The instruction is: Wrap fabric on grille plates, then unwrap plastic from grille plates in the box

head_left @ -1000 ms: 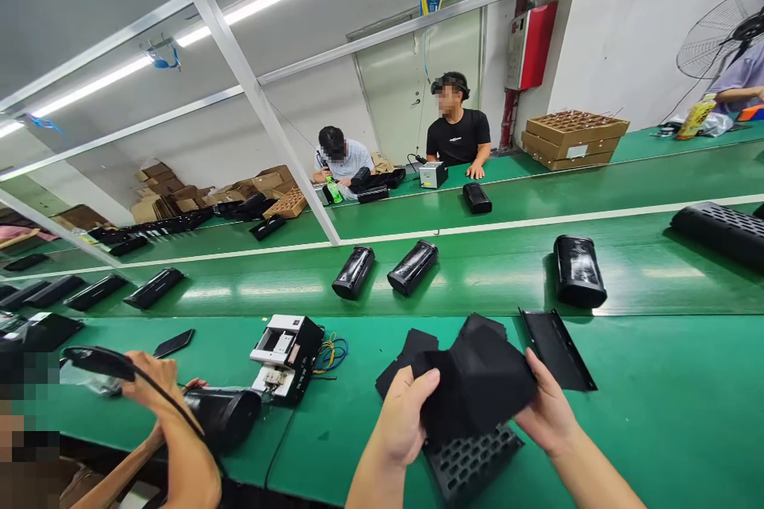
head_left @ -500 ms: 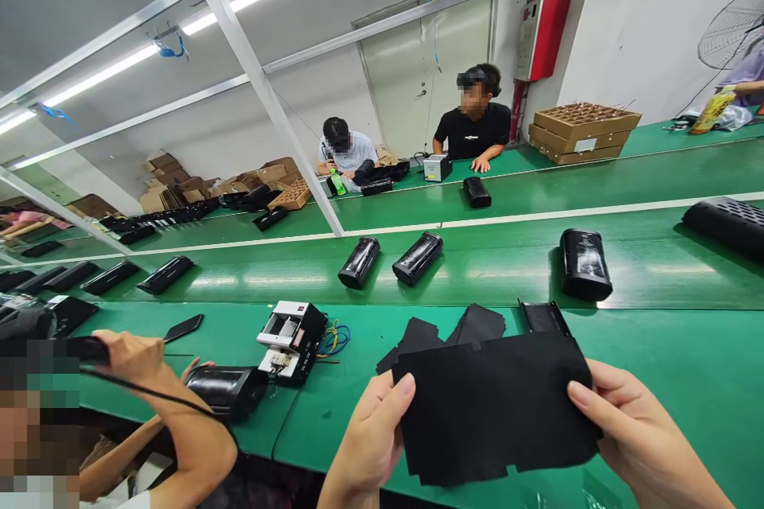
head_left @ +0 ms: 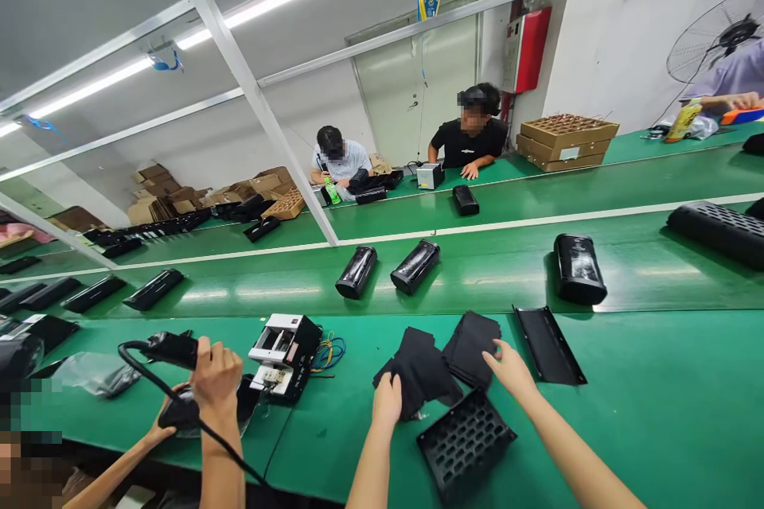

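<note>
My left hand [head_left: 387, 404] lies with its fingers stretched forward on the near edge of a loose black fabric sheet [head_left: 421, 370] on the green bench. My right hand [head_left: 507, 366] is open, fingers spread, touching the near corner of a second stack of black sheets [head_left: 471, 336] just to the right. A black perforated grille panel [head_left: 465, 441] lies flat between my forearms, close to the bench edge. Neither hand holds anything.
A long black tray part [head_left: 547, 343] lies right of the sheets. A white device with coloured wires [head_left: 285, 343] sits to the left. A co-worker's hands [head_left: 212, 374] hold a black corded tool there. Black cylinders [head_left: 578, 269] ride the green conveyor; other people sit across it.
The black sheet that both hands held up and spread is now down on the bench. Both hands have let go and reached forward onto the sheet piles, which uncovers the grille panel.
</note>
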{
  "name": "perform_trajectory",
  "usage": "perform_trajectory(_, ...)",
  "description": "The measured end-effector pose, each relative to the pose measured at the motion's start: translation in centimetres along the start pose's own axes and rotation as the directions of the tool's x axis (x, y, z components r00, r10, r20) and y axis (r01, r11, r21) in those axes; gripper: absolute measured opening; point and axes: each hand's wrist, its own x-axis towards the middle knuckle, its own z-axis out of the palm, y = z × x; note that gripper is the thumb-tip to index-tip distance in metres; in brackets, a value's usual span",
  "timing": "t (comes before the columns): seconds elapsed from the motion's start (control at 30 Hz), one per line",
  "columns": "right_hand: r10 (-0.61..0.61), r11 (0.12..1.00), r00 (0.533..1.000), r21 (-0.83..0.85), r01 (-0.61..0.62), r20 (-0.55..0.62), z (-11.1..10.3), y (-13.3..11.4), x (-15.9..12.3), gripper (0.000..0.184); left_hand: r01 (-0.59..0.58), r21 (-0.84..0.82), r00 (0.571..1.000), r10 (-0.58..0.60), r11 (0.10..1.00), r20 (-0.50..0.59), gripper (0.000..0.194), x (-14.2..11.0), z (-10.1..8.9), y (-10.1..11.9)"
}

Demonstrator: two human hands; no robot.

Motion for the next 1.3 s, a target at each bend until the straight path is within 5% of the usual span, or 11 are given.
perform_trajectory(0.13,0.104,0.989,0.987,-0.095,-0.116,-0.124,1.8,2.7,2.7,0.076,0.011,0.251,1.000,-0.008,0.968,-0.014,0.052,0.4,1.4,-2.7)
perform_trajectory(0.23,0.141,0.983,0.980,-0.098,-0.155,-0.140,2.6,4.1,3.6,0.071,-0.055,0.433,0.998,0.061,0.900,0.001,0.053,0.1,1.5,-3.3)
perform_trajectory(0.6,0.194,0.951,0.969,0.271,-0.148,-0.152,-0.1,7.2,5.1,0.015,-0.195,0.323,0.974,0.221,0.926,-0.045,0.046,-1.3,2.9,-1.5)
perform_trajectory(0.8,0.202,0.807,0.977,0.576,-0.126,-0.069,-0.4,5.1,2.9,0.020,-0.282,-0.021,0.956,0.282,0.959,0.080,0.036,-2.7,5.2,0.6)
perform_trajectory(0.9,0.150,0.687,0.988,0.721,-0.084,-0.028,0.0,3.1,0.9,0.025,-0.011,-0.353,0.966,0.102,0.935,0.238,0.037,-3.9,6.7,1.6)
perform_trajectory(0.97,0.110,0.614,0.994,0.787,-0.064,-0.006,0.5,1.8,-0.8,0.026,0.285,-0.512,0.891,-0.027,0.811,0.453,0.046,-5.0,7.8,2.5)
perform_trajectory(1.03,0.073,0.533,0.997,0.844,-0.058,0.023,1.1,0.7,-2.9,0.026,0.451,-0.619,0.810,-0.003,0.643,0.587,0.052,-6.1,8.6,3.6)
perform_trajectory(1.13,0.019,0.452,0.999,0.890,-0.050,0.046,2.1,-0.3,-6.0,0.026,0.377,-0.794,0.882,0.078,0.478,0.465,0.044,-7.3,8.8,5.7)
perform_trajectory(1.2,-0.015,0.468,0.999,0.883,-0.033,0.045,2.3,-0.6,-7.7,0.032,0.297,-0.840,0.932,0.054,0.453,0.359,0.037,-7.8,7.9,7.3)
perform_trajectory(1.3,-0.135,0.457,0.988,0.890,0.001,0.069,1.6,-0.8,-9.0,0.045,0.302,-0.835,0.921,0.087,0.460,0.381,0.032,-8.5,4.9,9.5)
